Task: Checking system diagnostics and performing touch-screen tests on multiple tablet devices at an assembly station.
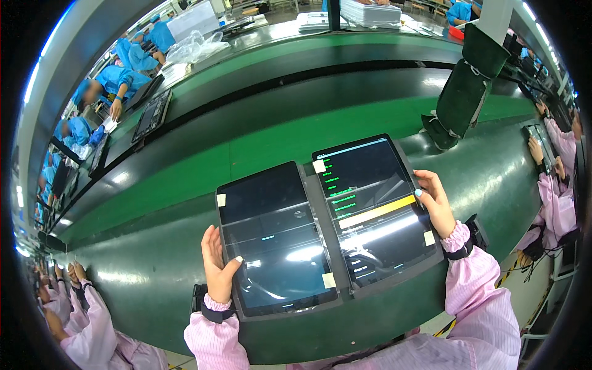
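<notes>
Two dark tablets are side by side in front of me over the green bench. My left hand (219, 266) is closed on the outer edge of the left tablet (266, 213), thumb on its front and fingers behind. That tablet's screen is mostly dark, with a small line of text in the middle. Gripping the outer edge of the right tablet (364, 246), my right hand (436, 205) has its thumb on the bezel. The right tablet shows a list of green and white lines and a yellow bar. Small pale tape pieces stick to both fronts. Whether the tablets rest on the bench cannot be seen.
A green workbench (148, 290) spans the view, with a dark conveyor belt (259, 102) beyond it. A green-wrapped post (462, 92) rises at the back right. Co-workers in pink sleeves sit on both sides; others in blue (120, 77) work across the line.
</notes>
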`<state>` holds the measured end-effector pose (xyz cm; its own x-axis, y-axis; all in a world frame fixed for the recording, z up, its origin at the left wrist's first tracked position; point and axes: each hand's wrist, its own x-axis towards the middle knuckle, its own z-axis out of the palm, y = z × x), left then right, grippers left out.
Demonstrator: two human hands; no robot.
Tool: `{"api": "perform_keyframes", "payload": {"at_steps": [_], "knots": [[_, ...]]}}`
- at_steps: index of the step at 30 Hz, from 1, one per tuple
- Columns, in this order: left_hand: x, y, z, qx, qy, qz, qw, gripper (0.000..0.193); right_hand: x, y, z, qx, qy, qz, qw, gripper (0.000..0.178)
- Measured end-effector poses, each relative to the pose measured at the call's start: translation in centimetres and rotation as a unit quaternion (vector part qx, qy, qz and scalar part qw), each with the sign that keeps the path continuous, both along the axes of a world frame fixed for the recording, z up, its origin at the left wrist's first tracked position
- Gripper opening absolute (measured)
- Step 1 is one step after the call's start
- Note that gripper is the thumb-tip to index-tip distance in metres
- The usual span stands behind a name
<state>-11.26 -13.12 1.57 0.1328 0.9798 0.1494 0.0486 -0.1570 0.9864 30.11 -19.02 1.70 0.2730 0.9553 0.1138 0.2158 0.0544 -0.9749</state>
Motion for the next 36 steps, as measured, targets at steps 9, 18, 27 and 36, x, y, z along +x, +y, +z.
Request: {"api": "perform_keyframes", "payload": {"at_steps": [9,18,27,36], "knots": [[-0.05,-0.06,-0.06,0.002,0.004,0.005,1.0,0.077,-0.23,0.07,0.37,-0.005,0.037,0.017,0.999,0.046],[-0.05,-0.06,-0.04,0.004,0.009,0.005,1.0,0.076,-0.18,-0.01,0.27,-0.008,0.042,0.027,0.999,0.052],[0.0,-0.07,-0.04,-0.005,0.006,0.008,1.0,0.076,-0.2,-0.09,0.48,-0.022,0.045,0.023,0.998,0.052],[0.02,-0.11,0.04,0.0,0.005,0.003,1.0,0.076,-0.08,-0.05,0.28,-0.018,0.047,0.028,0.998,0.053]]}}
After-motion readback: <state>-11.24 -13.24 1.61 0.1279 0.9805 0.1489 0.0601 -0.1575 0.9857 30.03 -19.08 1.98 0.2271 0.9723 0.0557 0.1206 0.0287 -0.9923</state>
